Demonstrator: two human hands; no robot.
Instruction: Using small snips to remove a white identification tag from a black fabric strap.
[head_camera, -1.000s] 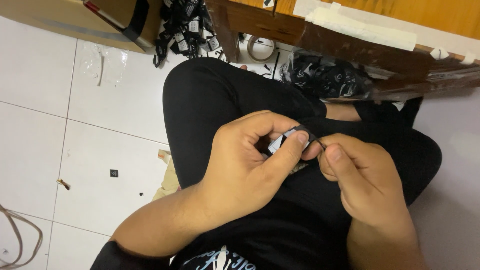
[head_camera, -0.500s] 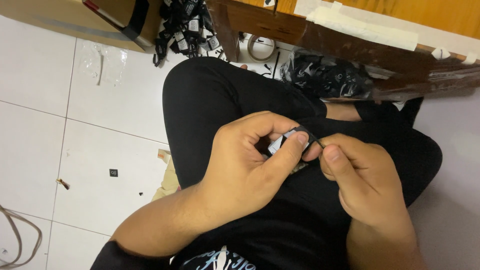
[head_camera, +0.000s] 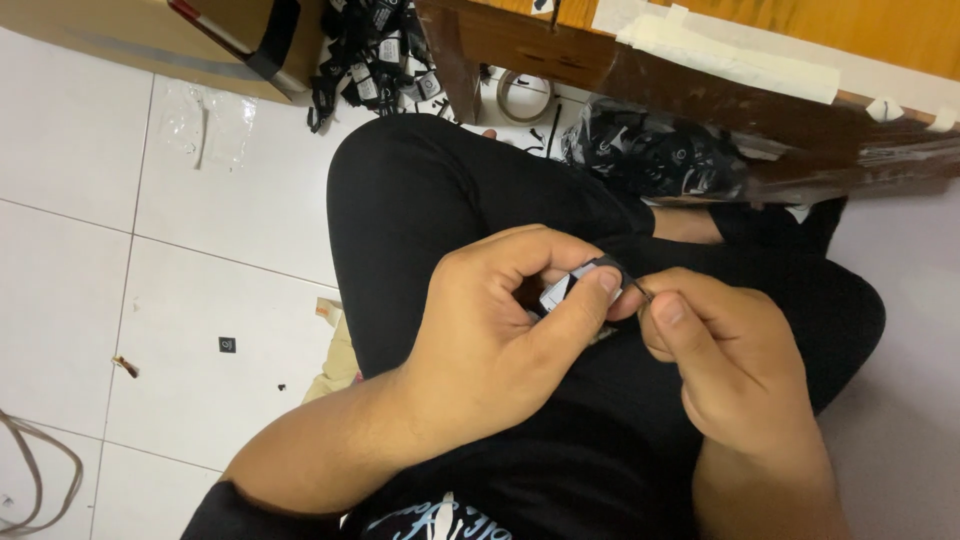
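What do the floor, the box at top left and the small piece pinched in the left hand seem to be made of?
Floor: glazed white tile, judging by grout lines and sheen. Box: brown cardboard, matte, taped. Small piece in the left hand: probably black and white plastic or card, too small to tell.

Your left hand (head_camera: 500, 330) covers most of the small black-and-white piece (head_camera: 570, 285), so you cannot tell its shape. Whatever thin thing your right hand (head_camera: 730, 370) pinches just beside that piece is too small to make out. Above the piece, the clear bag (head_camera: 650, 155) of black parts runs under the wooden board (head_camera: 620, 75), and the cardboard box (head_camera: 150, 40) is cut off by the top edge.
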